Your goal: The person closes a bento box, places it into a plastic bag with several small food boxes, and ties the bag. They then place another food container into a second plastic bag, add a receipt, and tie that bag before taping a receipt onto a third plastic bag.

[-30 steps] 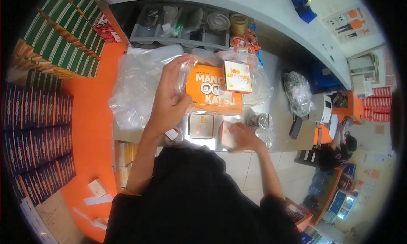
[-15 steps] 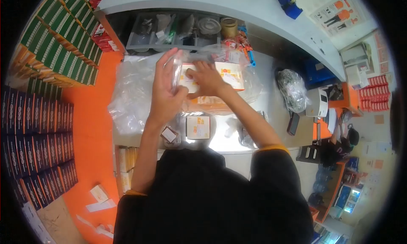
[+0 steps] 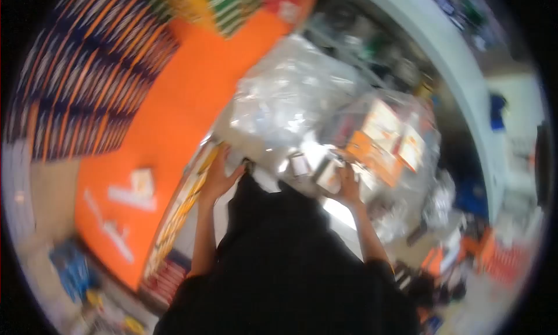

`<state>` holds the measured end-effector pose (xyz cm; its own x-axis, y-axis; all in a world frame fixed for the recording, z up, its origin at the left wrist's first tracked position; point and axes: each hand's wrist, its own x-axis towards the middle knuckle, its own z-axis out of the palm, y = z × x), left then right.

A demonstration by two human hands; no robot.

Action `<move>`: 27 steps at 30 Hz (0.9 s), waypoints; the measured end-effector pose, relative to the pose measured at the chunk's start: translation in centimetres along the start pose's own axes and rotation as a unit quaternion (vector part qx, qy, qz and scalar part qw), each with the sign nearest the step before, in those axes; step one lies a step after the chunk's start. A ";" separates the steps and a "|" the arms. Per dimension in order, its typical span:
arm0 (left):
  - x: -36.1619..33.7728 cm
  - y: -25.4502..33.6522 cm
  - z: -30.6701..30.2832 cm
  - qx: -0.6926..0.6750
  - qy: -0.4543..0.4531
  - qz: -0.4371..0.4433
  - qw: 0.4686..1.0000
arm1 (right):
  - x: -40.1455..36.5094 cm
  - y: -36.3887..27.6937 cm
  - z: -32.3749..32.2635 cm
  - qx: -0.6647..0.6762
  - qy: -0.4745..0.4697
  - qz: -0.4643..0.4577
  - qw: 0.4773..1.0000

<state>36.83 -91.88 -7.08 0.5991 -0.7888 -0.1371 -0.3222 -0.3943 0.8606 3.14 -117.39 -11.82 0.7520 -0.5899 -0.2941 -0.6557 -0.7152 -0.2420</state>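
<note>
My left hand (image 3: 217,179) is at the left end of the table, with fingers spread and nothing in it. Below it, stacked yellow-and-white packs (image 3: 189,195) fill a space beside the table. My right hand (image 3: 349,188) is low at the table's front, close against a small white box (image 3: 329,175); blur hides whether its fingers grip the box. A smaller dark-edged box with a white label (image 3: 299,164) lies just left of that. Farther back, an open orange-and-white carton (image 3: 375,154) rests on clear plastic.
A large heap of clear plastic wrap (image 3: 285,91) covers the table's far left. Orange flooring (image 3: 192,85) runs along the left, with white scraps (image 3: 132,198) on it. Dark blue and orange boxes (image 3: 93,73) are stacked beyond. A curved pale shelf edge (image 3: 459,61) bounds the right.
The view has swung left and blurred. Both hands have left the white-and-orange carton and plastic: the left moved to the table's left end, the right back near the small white box.
</note>
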 end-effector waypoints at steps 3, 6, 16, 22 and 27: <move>1.2 4.9 2.8 -0.108 -0.104 -0.018 0.988 | -1.8 0.4 0.6 -0.062 -0.028 0.013 0.998; 3.7 14.0 5.7 -0.100 -0.077 0.172 0.977 | -2.9 0.3 -0.8 0.070 -0.037 0.015 0.997; 14.4 30.8 13.1 -0.048 -0.257 0.210 0.942 | -8.0 -5.0 -31.6 0.332 0.365 0.098 0.864; 11.1 29.0 12.3 -0.356 -0.255 0.177 0.881 | -0.7 -1.6 -21.3 0.517 0.366 0.030 0.773; 10.9 28.2 12.5 -0.263 -0.172 0.303 0.900 | -6.3 -3.2 -20.2 0.514 0.125 0.263 0.807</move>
<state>25.13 -117.50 9.56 0.1394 -0.9189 0.3691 -0.0666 0.3632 0.9293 1.87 -118.90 9.48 0.2581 -0.8595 -0.4411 -0.5017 0.2710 -0.8215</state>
